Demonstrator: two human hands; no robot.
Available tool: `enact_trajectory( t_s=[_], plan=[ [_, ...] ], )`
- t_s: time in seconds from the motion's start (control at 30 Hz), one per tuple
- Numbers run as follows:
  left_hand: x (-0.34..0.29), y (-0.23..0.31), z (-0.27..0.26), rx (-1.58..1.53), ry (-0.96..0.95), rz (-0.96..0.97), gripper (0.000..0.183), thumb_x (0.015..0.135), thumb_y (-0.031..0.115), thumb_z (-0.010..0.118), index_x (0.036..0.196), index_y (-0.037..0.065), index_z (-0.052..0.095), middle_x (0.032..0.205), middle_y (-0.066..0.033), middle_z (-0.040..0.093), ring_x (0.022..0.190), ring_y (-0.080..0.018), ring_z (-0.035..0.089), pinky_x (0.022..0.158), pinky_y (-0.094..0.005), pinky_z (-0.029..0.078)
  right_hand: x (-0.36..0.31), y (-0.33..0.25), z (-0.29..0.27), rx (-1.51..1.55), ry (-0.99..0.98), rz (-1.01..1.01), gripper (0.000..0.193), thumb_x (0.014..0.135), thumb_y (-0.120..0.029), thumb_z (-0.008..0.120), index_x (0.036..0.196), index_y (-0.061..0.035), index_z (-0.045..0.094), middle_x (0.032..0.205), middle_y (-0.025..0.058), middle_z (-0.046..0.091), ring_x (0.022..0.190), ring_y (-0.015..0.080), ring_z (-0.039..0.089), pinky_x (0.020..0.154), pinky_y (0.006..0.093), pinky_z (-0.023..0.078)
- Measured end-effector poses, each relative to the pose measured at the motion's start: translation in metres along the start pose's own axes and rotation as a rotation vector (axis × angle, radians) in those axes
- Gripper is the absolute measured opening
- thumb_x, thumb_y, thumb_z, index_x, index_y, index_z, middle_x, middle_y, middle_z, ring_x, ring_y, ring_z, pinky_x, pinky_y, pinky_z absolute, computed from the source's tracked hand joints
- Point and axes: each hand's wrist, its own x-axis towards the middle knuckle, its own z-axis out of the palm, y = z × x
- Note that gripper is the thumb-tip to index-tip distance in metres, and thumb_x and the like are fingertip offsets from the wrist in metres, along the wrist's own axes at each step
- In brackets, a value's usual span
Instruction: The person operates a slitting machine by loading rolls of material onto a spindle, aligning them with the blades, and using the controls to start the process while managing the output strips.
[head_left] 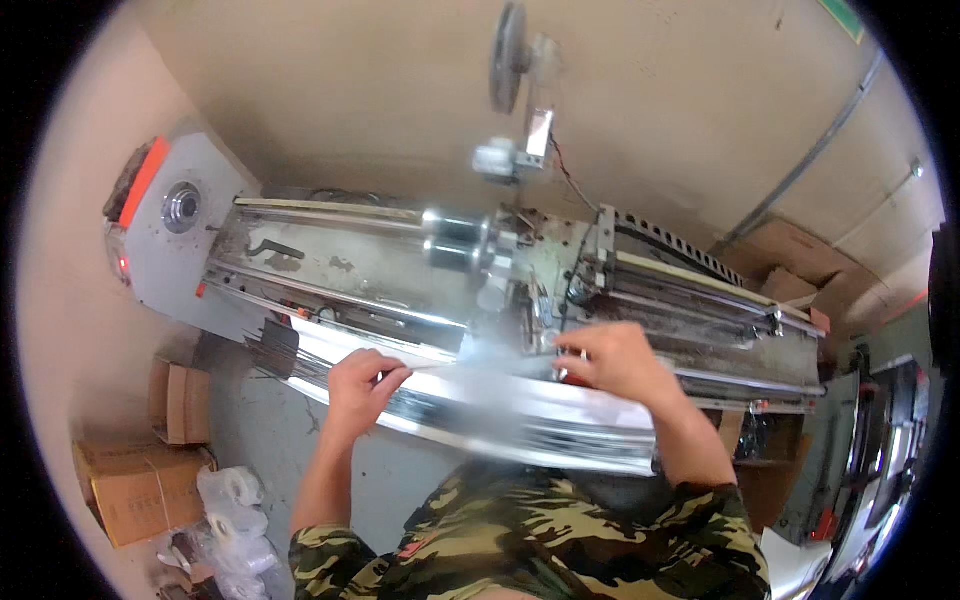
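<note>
My left hand (358,392) is closed in a pinch above the front of a long machine. From its fingertips a thin pale strip (428,367) runs right into a blurred patch at the middle of the view. My right hand (618,360) is closed too, its fingertips at the right side of that blur; what they grip is hidden. Under both hands lies a bundle of long, shiny silver strips (590,438) across the machine's front. Beyond them, a polished metal cylinder (455,240) sits on the machine's carriage.
Long metal rails (350,295) run along the machine to a grey end housing (190,225) on the left. A black hex key (277,249) lies on the bed. A wheel (508,58) stands up behind. Cardboard boxes (150,490) and clear plastic rolls (235,520) are at lower left.
</note>
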Motion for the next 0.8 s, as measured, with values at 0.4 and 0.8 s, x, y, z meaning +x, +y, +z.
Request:
enact_trajectory(
  t_s=[0.4,0.8],
  plan=[
    [0.272,-0.213,0.048,-0.14,-0.018,-0.004,0.036,0.082,0.02,0.08,0.112,0.001,0.072,0.101,-0.0092,0.072,0.09,-0.0151,0.066,0.083,-0.0295,0.053,0.076,-0.051,0.108,0.004,-0.171,0.341,0.02,0.09,-0.031,0.067,0.089,-0.0137,0.076,0.088,0.0066,0.075,0.077,0.0286,0.07,0.065,0.0396,0.054],
    [0.396,-0.128,0.165,-0.784,-0.588,0.156,0.036,0.077,0.01,0.082,0.111,0.003,0.07,0.11,-0.0061,0.072,0.089,-0.0121,0.065,0.078,-0.0277,0.052,0.103,-0.125,0.155,0.125,-0.199,0.664,0.018,0.086,-0.029,0.074,0.086,-0.0113,0.077,0.078,0.0058,0.072,0.069,0.0271,0.069,0.063,0.0383,0.054]
  ],
)
